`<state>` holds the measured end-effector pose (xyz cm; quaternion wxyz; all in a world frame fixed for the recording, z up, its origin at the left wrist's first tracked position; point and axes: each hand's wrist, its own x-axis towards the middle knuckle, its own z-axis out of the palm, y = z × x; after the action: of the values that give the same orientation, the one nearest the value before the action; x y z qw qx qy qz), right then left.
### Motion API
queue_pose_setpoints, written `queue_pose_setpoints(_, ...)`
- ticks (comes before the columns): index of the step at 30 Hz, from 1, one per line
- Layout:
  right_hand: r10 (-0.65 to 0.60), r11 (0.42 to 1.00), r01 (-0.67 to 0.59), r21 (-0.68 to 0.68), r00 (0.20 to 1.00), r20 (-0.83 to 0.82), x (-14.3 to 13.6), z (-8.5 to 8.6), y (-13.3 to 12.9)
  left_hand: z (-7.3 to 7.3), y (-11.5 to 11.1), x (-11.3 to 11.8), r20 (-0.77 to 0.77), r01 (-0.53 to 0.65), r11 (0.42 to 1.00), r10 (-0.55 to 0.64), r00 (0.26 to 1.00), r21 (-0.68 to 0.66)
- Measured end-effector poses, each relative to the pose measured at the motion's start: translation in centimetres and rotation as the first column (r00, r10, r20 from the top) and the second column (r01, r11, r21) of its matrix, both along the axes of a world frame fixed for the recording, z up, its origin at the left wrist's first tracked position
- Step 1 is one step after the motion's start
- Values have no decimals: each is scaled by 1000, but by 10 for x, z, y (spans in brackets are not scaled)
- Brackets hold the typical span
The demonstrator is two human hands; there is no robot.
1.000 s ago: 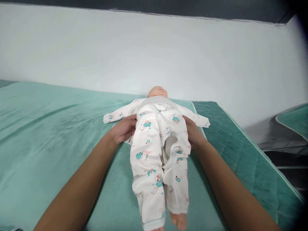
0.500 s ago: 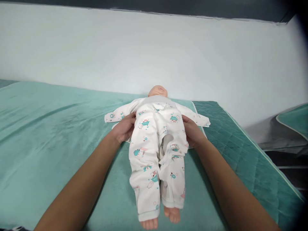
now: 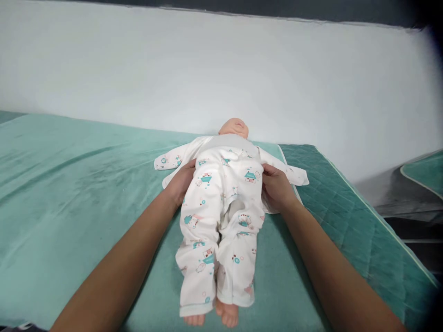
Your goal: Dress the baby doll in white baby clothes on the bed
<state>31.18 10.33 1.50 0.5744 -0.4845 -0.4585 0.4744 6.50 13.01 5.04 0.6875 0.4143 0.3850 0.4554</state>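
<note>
A baby doll (image 3: 234,127) lies on its back, head away from me and bare feet towards me. White baby pants (image 3: 200,207) with a teal and pink print cover its legs up to the belly. Between the legs the pants have an open gap. A white long-sleeved top (image 3: 175,156) is on its spread arms. My left hand (image 3: 183,182) is closed at the left hip side of the pants, its fingertips partly hidden behind the cloth. On the other side my right hand (image 3: 277,186) pinches the pants' edge, thumb on top.
The doll lies on a green bed cover (image 3: 86,193). A darker quilted mattress (image 3: 339,207) shows on the right, its edge running diagonally. A white wall (image 3: 207,69) rises behind the head. Another green padded corner (image 3: 425,173) is at far right.
The doll has turned slightly: its feet have swung left while its head sits a little further right. Both hands stay at the sides of the pants.
</note>
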Motion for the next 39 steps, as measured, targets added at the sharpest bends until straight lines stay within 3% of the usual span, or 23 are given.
queue_pose_setpoints(5,-57,998,51,38,981,184,4,-6,5,0,1,-5,-75,31,999,-29,997,28)
queue_pose_setpoints(9,-52,997,28,76,942,333,7,-5,7,-3,2,-4,-98,-7,998,13,995,63)
queue_pose_setpoints(14,-148,985,92,147,890,432,4,-3,7,-8,3,-3,-104,-45,986,62,993,159)
queue_pose_setpoints(22,-247,961,134,243,813,528,3,-1,5,-3,-2,-3,-341,-47,912,200,918,408)
queue_pose_setpoints(25,-268,954,140,264,796,544,3,-2,7,-1,-2,-2,-370,-32,915,194,908,402)
queue_pose_setpoints(28,-323,939,183,290,755,570,2,-1,7,-2,1,-3,-400,-87,921,248,882,379)
queue_pose_setpoints(33,-329,943,277,183,706,627,5,3,5,-13,10,-10,-325,-180,918,300,897,352)
queue_pose_setpoints(35,-303,952,262,162,707,639,5,3,5,-17,13,-11,-303,-206,902,331,894,380)
queue_pose_setpoints(39,-281,960,244,141,795,538,3,3,7,-19,14,-11,-305,-181,897,318,898,404)
